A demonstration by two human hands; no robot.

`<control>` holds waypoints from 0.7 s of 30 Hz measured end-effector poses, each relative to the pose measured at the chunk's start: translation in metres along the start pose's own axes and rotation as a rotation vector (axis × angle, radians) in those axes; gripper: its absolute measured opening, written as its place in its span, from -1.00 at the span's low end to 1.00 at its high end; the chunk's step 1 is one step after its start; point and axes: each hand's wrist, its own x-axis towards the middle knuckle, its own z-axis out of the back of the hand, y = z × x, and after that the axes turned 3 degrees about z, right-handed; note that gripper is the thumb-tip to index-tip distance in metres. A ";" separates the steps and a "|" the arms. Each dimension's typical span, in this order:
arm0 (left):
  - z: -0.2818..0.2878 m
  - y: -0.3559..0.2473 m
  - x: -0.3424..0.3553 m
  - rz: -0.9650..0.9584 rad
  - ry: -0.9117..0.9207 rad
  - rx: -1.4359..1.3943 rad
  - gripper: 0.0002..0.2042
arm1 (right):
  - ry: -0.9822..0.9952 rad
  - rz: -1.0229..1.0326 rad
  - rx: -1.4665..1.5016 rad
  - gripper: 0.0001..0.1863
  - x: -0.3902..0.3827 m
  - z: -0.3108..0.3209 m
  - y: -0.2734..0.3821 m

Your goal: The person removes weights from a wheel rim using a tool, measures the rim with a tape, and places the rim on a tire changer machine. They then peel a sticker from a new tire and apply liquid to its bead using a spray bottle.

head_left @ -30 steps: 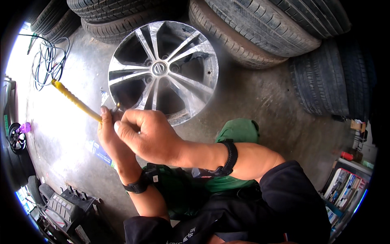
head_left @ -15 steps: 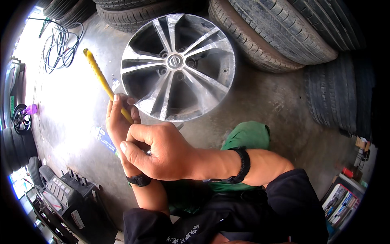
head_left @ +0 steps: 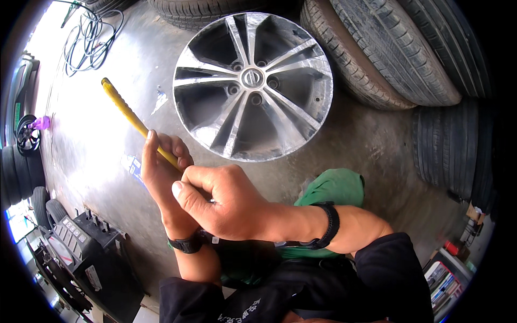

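My left hand is wrapped round a long yellow rod-shaped tool with a dark tip, which points up to the left. My right hand is curled closed in front of my left wrist, with a small shiny bit of something between thumb and index finger, too hidden to name. Beyond both hands, a scuffed silver and dark alloy wheel rim lies face up on the concrete floor, with several double spokes.
Tyres are stacked at the top and right, others at the left. A coiled black cable lies upper left. A black machine stands lower left, a tray of tools lower right. My green-clad knee shows.
The yellow tool swung more upright, then tilted slightly back. Both hands have shifted rightward and down in the view, and the rim appears farther right as the view moved.
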 end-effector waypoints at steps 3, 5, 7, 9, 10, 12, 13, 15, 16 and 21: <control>0.003 0.000 0.005 -0.016 -0.030 -0.001 -0.70 | -0.015 -0.066 0.042 -0.64 0.009 0.002 -0.004; 0.011 0.001 0.011 -0.017 -0.034 -0.015 -0.70 | -0.011 -0.109 0.039 -0.64 0.019 0.007 -0.004; 0.015 -0.002 0.007 0.012 -0.042 -0.004 -0.68 | 0.026 -0.184 0.146 -0.63 0.023 0.010 -0.015; 0.020 -0.004 -0.009 0.086 -0.052 0.057 -0.66 | -0.008 -0.224 0.220 -0.64 0.022 0.018 -0.016; 0.028 -0.006 -0.018 0.118 -0.023 0.095 -0.64 | -0.012 -0.319 0.253 -0.64 0.019 0.022 -0.021; 0.034 -0.004 -0.036 0.192 -0.105 0.151 -0.61 | -0.075 -0.511 0.309 -0.65 0.012 0.027 -0.029; 0.038 -0.002 -0.043 0.253 -0.104 0.155 -0.60 | -0.136 -0.608 0.329 -0.66 0.009 0.028 -0.028; 0.036 0.000 -0.056 0.363 -0.131 0.146 -0.56 | -0.203 -0.731 0.391 -0.67 0.000 0.030 -0.027; 0.036 -0.002 -0.065 0.422 -0.121 0.130 -0.52 | -0.229 -0.777 0.416 -0.67 -0.001 0.028 -0.023; 0.048 0.002 -0.107 0.275 -0.114 0.038 -0.73 | -0.282 -0.863 0.583 -0.61 -0.001 0.017 -0.023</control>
